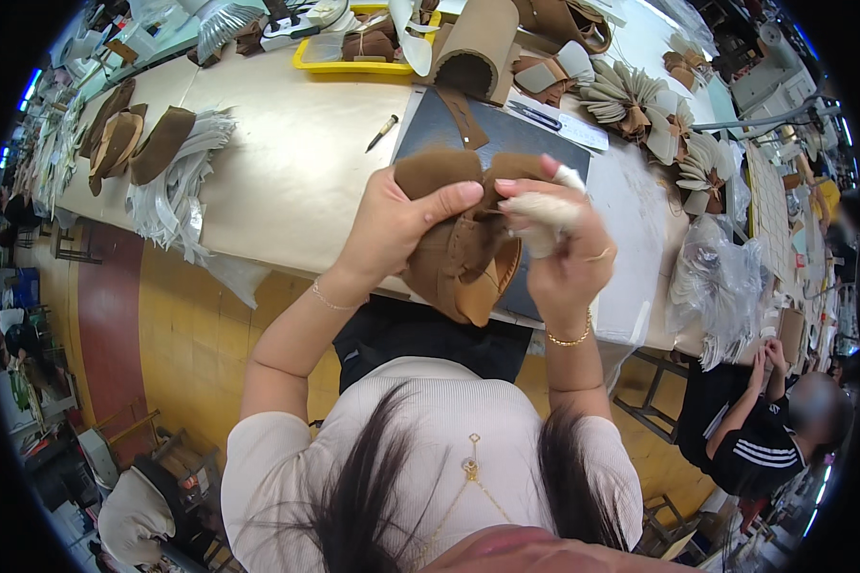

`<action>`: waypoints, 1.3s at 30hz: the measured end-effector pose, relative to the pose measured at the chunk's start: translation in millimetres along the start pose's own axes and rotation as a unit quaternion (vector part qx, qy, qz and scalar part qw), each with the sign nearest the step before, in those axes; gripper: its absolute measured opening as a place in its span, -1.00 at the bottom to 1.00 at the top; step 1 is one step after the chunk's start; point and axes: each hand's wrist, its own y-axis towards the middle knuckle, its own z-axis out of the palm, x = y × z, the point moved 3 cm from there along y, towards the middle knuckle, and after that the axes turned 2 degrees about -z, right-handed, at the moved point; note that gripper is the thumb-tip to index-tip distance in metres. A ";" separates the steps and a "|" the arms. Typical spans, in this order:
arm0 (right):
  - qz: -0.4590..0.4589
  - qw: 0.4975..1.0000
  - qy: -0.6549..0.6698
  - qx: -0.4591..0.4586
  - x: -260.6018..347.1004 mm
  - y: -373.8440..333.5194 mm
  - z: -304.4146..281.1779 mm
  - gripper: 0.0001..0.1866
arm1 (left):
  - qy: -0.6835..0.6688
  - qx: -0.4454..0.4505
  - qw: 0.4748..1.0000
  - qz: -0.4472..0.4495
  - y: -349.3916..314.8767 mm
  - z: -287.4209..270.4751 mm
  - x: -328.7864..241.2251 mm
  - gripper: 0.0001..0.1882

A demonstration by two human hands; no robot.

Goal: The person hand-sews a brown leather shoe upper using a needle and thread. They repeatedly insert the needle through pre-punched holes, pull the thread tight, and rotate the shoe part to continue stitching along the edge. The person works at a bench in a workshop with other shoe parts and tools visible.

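Observation:
In front of me, above the near edge of the table, is a brown shoe upper [437, 256] with a stitched seam and a tan lining. My left hand [392, 222] grips its left side, thumb pressed on the outer face. On the other side, my right hand [571, 250] has its fingers bent at the upper's edge; pale tape wraps some of them, and they are slightly smeared by motion. A dark cutting mat [571, 158] lies beneath. At its far edge rests a brown strip with small holes [462, 119].
Dark-handled snips [535, 115] lie beyond the mat, a small pointed tool [382, 133] left of it. Farther back are a yellow tray [306, 63] and a curved brown sheet [476, 48]. Brown pieces [162, 145] sit left, fanned bundles [626, 95] right. A co-worker [755, 435] sits at right.

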 end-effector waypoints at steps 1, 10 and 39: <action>-0.002 0.992 0.083 -0.097 2.0 4.3 -18.4 -0.83 | 0.007 -0.011 1.000 -0.001 -0.4 -2.9 1.3 -0.72; 0.255 0.726 0.587 -0.251 -33.1 -18.8 -169.9 -0.79 | 0.277 0.152 0.936 -0.153 -36.1 -35.1 -1.9 -0.48; 0.240 0.797 -0.548 -0.084 -112.2 -25.3 -620.9 -0.80 | 0.674 -0.071 0.735 -0.005 -119.6 -259.9 -42.4 -0.71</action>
